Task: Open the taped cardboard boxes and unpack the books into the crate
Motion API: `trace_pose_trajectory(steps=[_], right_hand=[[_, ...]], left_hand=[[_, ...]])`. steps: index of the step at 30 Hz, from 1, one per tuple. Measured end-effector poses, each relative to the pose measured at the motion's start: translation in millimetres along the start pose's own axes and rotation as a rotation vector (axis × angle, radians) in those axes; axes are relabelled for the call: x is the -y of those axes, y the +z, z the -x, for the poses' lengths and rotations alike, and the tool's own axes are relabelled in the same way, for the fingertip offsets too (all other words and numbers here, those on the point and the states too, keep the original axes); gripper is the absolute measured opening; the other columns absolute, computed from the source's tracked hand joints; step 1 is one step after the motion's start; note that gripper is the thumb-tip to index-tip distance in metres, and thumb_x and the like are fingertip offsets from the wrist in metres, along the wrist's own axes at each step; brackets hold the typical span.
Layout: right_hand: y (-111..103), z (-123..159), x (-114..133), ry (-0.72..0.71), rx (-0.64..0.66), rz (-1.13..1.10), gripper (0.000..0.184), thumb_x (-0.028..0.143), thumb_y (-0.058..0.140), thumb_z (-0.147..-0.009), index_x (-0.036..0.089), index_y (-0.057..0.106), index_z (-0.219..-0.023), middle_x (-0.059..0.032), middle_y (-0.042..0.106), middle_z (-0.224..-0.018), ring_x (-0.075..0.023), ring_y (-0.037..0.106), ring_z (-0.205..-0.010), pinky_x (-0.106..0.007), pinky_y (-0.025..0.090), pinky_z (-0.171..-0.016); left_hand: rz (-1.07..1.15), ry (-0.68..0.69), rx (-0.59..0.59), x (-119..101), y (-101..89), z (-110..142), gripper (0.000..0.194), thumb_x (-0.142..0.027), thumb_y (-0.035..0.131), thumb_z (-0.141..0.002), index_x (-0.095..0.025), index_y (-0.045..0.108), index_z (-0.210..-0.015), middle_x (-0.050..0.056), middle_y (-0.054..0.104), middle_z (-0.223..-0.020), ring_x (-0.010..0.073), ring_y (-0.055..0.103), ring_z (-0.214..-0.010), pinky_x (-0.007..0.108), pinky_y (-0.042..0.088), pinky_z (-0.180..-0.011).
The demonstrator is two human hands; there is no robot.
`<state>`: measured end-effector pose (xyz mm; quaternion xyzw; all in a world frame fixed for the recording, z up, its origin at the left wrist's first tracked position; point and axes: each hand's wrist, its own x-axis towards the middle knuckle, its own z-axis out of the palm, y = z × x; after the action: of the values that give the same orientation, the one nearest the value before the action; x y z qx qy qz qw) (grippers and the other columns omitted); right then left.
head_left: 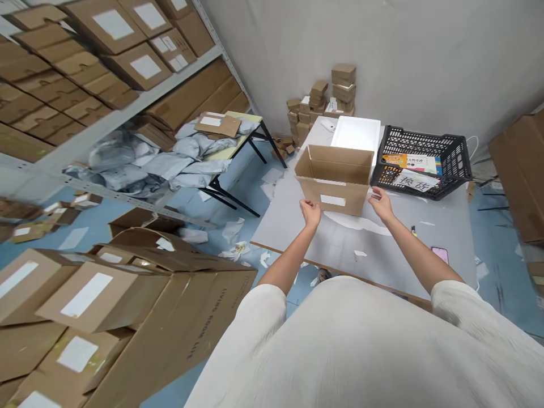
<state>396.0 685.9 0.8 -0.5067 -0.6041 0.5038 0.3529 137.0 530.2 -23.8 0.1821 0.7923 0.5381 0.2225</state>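
Note:
An open-topped cardboard box [312, 190] with a white label on its front stands upright on the grey table, between my two hands. My left hand [311, 213] is by the box's lower left front corner, its fingers loosely bent and apart; whether they touch the cardboard I cannot tell. On the other side, my right hand [381, 205] is near the lower right corner, fingers spread, with nothing visible in it. Behind the box lies a white tray [356, 133]. A black plastic crate [457, 161] holding books or booklets and a handwritten sheet stands to the right.
A phone [440, 254] and a small cutter [413, 230] lie on the table [327, 249]. Stacked cartons [102, 294] fill the lower left. Grey parcels [187, 158] cover a side table. Small boxes [343, 85] are piled by the wall. Paper scraps litter the floor.

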Motion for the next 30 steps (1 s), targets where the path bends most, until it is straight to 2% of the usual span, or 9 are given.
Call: trace_pose_trajectory(steps=[4, 7, 11, 13, 15, 20, 22, 26, 30], right_hand=[[19.1, 6.4, 4.6, 0.020, -0.078, 0.010, 0.088, 0.035, 0.082, -0.077, 0.028, 0.056, -0.161, -0.0175, 0.055, -0.168, -0.0330, 0.061, -0.145, -0.052, 0.055, -0.118], [27.8, 11.4, 10.4, 0.023, -0.124, -0.002, 0.098, 0.036, 0.085, -0.076, 0.028, 0.050, -0.167, -0.0182, 0.052, -0.170, -0.0340, 0.057, -0.150, -0.053, 0.052, -0.121], [35.9, 19.2, 20.6, -0.009, -0.116, -0.048, 0.096, 0.037, 0.084, -0.077, 0.030, 0.051, -0.166, -0.0142, 0.057, -0.167, -0.0297, 0.062, -0.143, -0.049, 0.055, -0.119], [38.1, 22.4, 24.2, -0.013, -0.113, -0.060, 0.089, 0.037, 0.082, -0.078, 0.031, 0.055, -0.162, -0.0120, 0.061, -0.164, -0.0274, 0.065, -0.138, -0.046, 0.057, -0.117], [38.6, 24.5, 25.3, 0.015, -0.133, -0.049, 0.078, 0.040, 0.080, -0.079, 0.030, 0.062, -0.154, -0.0105, 0.066, -0.159, -0.0269, 0.067, -0.133, -0.046, 0.058, -0.114], [33.8, 24.6, 16.5, 0.082, -0.191, 0.004, 0.048, 0.060, 0.077, -0.085, 0.026, 0.075, -0.118, -0.0093, 0.077, -0.135, -0.0269, 0.072, -0.120, -0.040, 0.062, -0.102], [31.2, 23.6, 10.1, 0.063, -0.237, 0.047, 0.052, 0.067, 0.077, -0.084, 0.025, 0.074, -0.114, -0.0102, 0.077, -0.130, -0.0266, 0.071, -0.117, -0.038, 0.063, -0.096], [28.2, 22.1, -1.2, 0.102, -0.316, 0.066, 0.064, 0.066, 0.081, -0.080, 0.023, 0.071, -0.126, -0.0103, 0.076, -0.123, -0.0243, 0.072, -0.105, -0.038, 0.064, -0.089], [29.7, 23.9, -2.3, 0.158, -0.293, 0.074, 0.059, 0.058, 0.081, -0.078, 0.020, 0.075, -0.124, -0.0112, 0.079, -0.121, -0.0252, 0.072, -0.107, -0.040, 0.064, -0.092]], left_hand=[[0.002, 0.058, -0.027, -7.0, -28.5, -43.7, 0.054, -0.012, 0.075, -0.088, -0.025, 0.048, -0.133, 0.015, 0.054, -0.146, 0.0247, 0.060, -0.135, 0.043, 0.046, -0.122], [0.054, 0.106, 0.077, -14.2, -37.5, -72.5, 0.071, -0.011, 0.077, -0.087, -0.026, 0.047, -0.149, 0.018, 0.050, -0.160, 0.0282, 0.055, -0.149, 0.045, 0.043, -0.128], [0.128, 0.157, 0.243, -22.3, -40.3, -98.3, 0.087, -0.011, 0.081, -0.083, -0.028, 0.047, -0.160, 0.017, 0.049, -0.170, 0.0299, 0.052, -0.158, 0.046, 0.044, -0.129], [0.169, 0.186, 0.342, -25.4, -40.1, -104.5, 0.081, -0.015, 0.082, -0.084, -0.029, 0.053, -0.158, 0.014, 0.055, -0.166, 0.0276, 0.058, -0.152, 0.043, 0.048, -0.125], [0.186, 0.208, 0.418, -26.8, -40.1, -107.3, 0.065, -0.020, 0.083, -0.086, -0.027, 0.063, -0.148, 0.012, 0.065, -0.155, 0.0251, 0.064, -0.142, 0.041, 0.050, -0.122], [0.092, 0.236, 0.411, -21.9, -41.4, -109.8, 0.021, -0.036, 0.081, -0.096, -0.023, 0.075, -0.111, 0.012, 0.070, -0.132, 0.0246, 0.065, -0.133, 0.038, 0.050, -0.119], [0.053, 0.210, 0.366, -18.9, -40.5, -110.6, 0.022, -0.042, 0.079, -0.099, -0.023, 0.071, -0.107, 0.010, 0.070, -0.128, 0.0232, 0.065, -0.127, 0.036, 0.050, -0.116], [0.042, 0.103, 0.284, -16.1, -35.4, -111.4, 0.041, -0.041, 0.084, -0.096, -0.023, 0.065, -0.127, 0.008, 0.068, -0.128, 0.0205, 0.067, -0.115, 0.034, 0.052, -0.109], [-0.013, 0.100, 0.298, -15.0, -31.7, -110.1, 0.035, -0.035, 0.085, -0.092, -0.022, 0.073, -0.123, 0.011, 0.067, -0.122, 0.0293, 0.066, -0.121, 0.041, 0.049, -0.114]])
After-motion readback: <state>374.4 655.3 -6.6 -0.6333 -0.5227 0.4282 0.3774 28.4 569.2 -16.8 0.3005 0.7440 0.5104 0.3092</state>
